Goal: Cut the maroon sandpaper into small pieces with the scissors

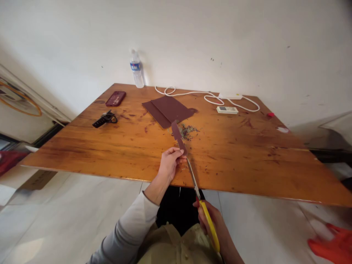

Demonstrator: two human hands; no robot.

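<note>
In the head view, the left hand [171, 163] had its grip pinched on the near end of a narrow maroon strip [176, 132], thumb on top. The strip pointed away from the body over the worktop [242, 165], its far end by the front corner of the maroon sheets [172, 110]; whether it touched them could not be told. The right hand [217, 220] had its grip wrapped around the yellow handle of the scissors [204, 207], whose blade tips lay just beside the left fingertips.

The strip looked light, thin and fairly stiff, since it stood out straight from the pinch; its notched middle seemed the likeliest place to bend or tear. A flat pinch at the wide near end suited it, with the fingers kept back from the blades. The scissors would probably feel heavier, rigid, and best held by the handle.

The handle and right hand were on the body's side of the worktop's front edge, which the blades crossed. Sideways room was generous: the black strapped object [106, 118] lay well off to the left, the pale remote [227, 110] far back on the right. Scraps [188, 131] lay just beside the strip.
</note>
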